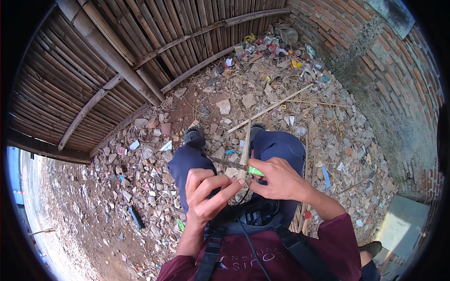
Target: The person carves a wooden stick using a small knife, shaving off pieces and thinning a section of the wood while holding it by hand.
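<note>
Above my lap, my right hand (277, 179) grips a knife by its bright green handle (255, 171). The dark, narrow blade (228, 163) points left and crosses a pale bamboo strip (246, 146). That strip stretches away from me between my knees. My left hand (206, 193) is closed just left of the knife, with its fingertips at the strip's near end. Its curled fingers partly hide how it pinches the strip.
Rubble and litter cover the ground. Long bamboo sticks (272, 107) lie beyond my feet. A bamboo slat wall (159, 42) rises at the far left, a brick wall (393, 79) at the right. A pale panel (402, 225) and another person's shoe (372, 248) are at the lower right.
</note>
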Demonstrator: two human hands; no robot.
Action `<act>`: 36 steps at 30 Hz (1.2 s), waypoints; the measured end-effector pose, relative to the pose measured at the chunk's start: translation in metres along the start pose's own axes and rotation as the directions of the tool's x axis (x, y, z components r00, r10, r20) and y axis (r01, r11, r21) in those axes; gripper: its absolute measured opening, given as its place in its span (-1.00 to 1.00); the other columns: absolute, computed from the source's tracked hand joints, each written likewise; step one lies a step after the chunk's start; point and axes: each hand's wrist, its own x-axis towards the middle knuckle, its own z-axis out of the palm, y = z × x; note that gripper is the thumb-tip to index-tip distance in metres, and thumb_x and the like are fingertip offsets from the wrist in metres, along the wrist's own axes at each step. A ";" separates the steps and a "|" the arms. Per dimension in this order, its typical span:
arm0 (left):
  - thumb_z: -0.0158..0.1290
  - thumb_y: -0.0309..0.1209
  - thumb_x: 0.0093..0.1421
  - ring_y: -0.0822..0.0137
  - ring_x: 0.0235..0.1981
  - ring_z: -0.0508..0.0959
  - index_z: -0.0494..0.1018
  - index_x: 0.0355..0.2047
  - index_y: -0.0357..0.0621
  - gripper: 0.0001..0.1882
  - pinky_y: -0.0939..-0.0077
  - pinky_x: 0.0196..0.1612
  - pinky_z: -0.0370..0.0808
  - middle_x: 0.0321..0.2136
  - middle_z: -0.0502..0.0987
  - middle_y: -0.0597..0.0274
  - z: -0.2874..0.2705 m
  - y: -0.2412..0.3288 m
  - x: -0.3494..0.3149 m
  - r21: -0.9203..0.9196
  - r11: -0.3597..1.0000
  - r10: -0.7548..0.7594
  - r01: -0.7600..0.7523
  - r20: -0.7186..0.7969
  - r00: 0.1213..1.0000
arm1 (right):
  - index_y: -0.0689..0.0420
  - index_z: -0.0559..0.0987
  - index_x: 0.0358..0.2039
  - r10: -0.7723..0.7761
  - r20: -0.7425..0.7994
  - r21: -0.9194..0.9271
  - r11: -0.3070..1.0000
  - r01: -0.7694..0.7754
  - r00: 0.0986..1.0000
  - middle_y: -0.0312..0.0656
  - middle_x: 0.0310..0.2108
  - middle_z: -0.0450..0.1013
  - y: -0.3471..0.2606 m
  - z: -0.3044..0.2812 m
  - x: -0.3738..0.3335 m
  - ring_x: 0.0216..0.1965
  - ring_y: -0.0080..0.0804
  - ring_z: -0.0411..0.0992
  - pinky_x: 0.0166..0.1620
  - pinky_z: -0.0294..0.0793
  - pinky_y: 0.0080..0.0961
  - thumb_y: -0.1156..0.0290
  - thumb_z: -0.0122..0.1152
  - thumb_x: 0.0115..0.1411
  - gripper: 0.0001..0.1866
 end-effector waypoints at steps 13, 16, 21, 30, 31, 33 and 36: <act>0.44 -0.43 -0.06 0.44 -0.32 0.45 0.79 -0.08 0.18 -0.55 0.46 -0.31 0.44 -0.39 0.45 0.54 0.010 0.014 0.001 -0.031 0.997 0.071 -0.070 0.033 0.997 | 0.22 0.55 -0.53 -0.121 -0.251 -0.246 0.968 0.057 0.960 -0.01 -0.58 0.50 0.016 0.000 -0.013 -0.48 0.15 0.53 -0.42 0.45 -0.07 0.51 0.39 0.05 -0.86; 0.46 -0.43 -0.06 0.43 -0.34 0.42 0.78 -0.07 0.19 -0.53 0.42 -0.30 0.44 -0.44 0.34 0.53 0.010 0.016 0.001 -0.032 0.998 0.051 -0.050 0.023 0.998 | 0.21 0.57 -0.52 -0.109 -0.227 -0.255 0.966 0.048 0.968 -0.01 -0.59 0.50 0.019 0.002 -0.010 -0.48 0.16 0.54 -0.41 0.47 -0.05 0.53 0.39 0.05 -0.88; 0.43 -0.35 0.00 0.39 -0.23 0.48 0.76 -0.08 0.21 -0.59 0.37 -0.17 0.43 -0.28 0.57 0.58 0.009 0.015 0.003 -0.041 0.998 0.046 -0.044 0.029 0.999 | 0.19 0.58 -0.51 -0.113 -0.196 -0.315 0.948 0.047 0.974 0.01 -0.56 0.54 0.026 0.004 -0.004 -0.44 0.17 0.56 -0.39 0.51 -0.03 0.54 0.40 0.03 -0.89; 0.47 -0.36 -0.04 0.42 -0.29 0.42 0.79 -0.16 0.30 -0.63 0.38 -0.17 0.34 -0.26 0.70 0.70 -0.002 0.022 0.005 0.033 0.999 0.010 -0.014 0.125 0.992 | 0.16 0.61 -0.47 -0.113 -0.187 -0.387 0.922 0.032 0.976 -0.05 -0.50 0.60 0.023 0.011 -0.008 -0.40 0.12 0.60 -0.37 0.58 -0.02 0.57 0.38 -0.03 -0.90; 0.47 -0.36 -0.04 0.42 -0.29 0.42 0.79 -0.16 0.30 -0.63 0.38 -0.17 0.34 -0.26 0.70 0.70 -0.002 0.022 0.003 0.031 0.999 0.011 -0.015 0.128 0.992 | 0.16 0.61 -0.47 -0.104 -0.182 -0.402 0.916 0.022 0.978 -0.07 -0.49 0.61 0.022 0.011 -0.008 -0.40 0.11 0.61 -0.37 0.58 -0.02 0.57 0.37 -0.03 -0.90; 0.46 -0.32 -0.03 0.44 -0.31 0.40 0.80 -0.15 0.32 -0.63 0.40 -0.17 0.31 -0.26 0.70 0.73 0.000 0.024 0.000 0.051 0.999 0.001 -0.008 0.125 0.992 | 0.16 0.62 -0.46 -0.101 -0.182 -0.412 0.911 0.017 0.978 -0.06 -0.49 0.62 0.025 0.011 -0.008 -0.39 0.11 0.61 -0.37 0.58 -0.01 0.58 0.37 -0.03 -0.90; 0.47 -0.29 -0.04 0.46 -0.31 0.40 0.80 -0.16 0.31 -0.63 0.41 -0.17 0.29 -0.28 0.70 0.74 0.002 0.025 0.006 0.052 0.998 0.013 -0.020 0.117 0.993 | 0.15 0.65 -0.44 -0.066 -0.188 -0.476 0.879 -0.033 0.980 -0.05 -0.50 0.62 0.034 0.012 -0.002 -0.39 0.11 0.62 -0.37 0.59 -0.01 0.58 0.36 -0.03 -0.90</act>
